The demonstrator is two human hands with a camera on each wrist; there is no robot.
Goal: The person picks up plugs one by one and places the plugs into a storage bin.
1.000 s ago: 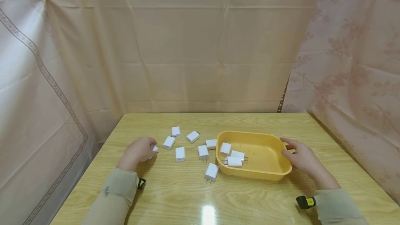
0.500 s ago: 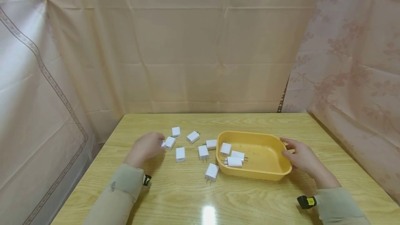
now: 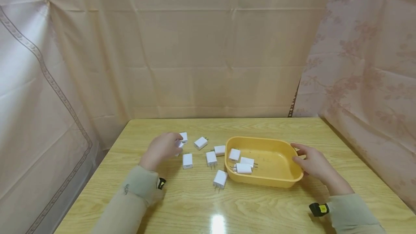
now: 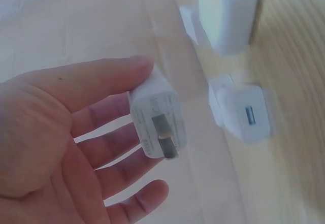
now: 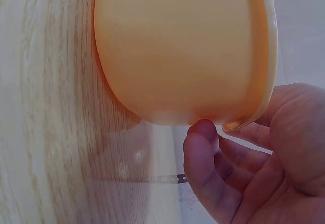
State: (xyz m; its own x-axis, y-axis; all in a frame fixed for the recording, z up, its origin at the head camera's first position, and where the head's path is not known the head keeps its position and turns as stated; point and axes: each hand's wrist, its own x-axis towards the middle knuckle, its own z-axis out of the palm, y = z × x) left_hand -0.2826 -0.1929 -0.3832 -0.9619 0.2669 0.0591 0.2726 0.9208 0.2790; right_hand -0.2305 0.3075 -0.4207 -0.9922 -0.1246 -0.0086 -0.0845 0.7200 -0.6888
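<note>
My left hand [image 3: 162, 147] pinches a white USB wall charger [image 4: 158, 115] between thumb and fingers, its metal prongs bare in the left wrist view. Just beyond it are two more chargers, one [image 3: 183, 137] partly behind the fingers and another [image 4: 246, 112] with its USB port showing. At the right end of a yellow plastic basin [image 3: 266, 182], my right hand [image 3: 313, 161] grips the rim. Several chargers lie inside the basin at its left end, among them one white charger [image 3: 234, 154]. Part of the right hand's grip is hidden behind the rim in the right wrist view.
Between the left hand and the basin, several loose chargers lie on the wooden table, including a near one [image 3: 220, 179], a middle one [image 3: 187, 161] and a far one [image 3: 200, 143]. A beige curtain [image 3: 208, 64] hangs behind the table.
My left hand has moved right and away from me, carrying the charger off its spot at the left. The right hand and the basin have stayed put.
</note>
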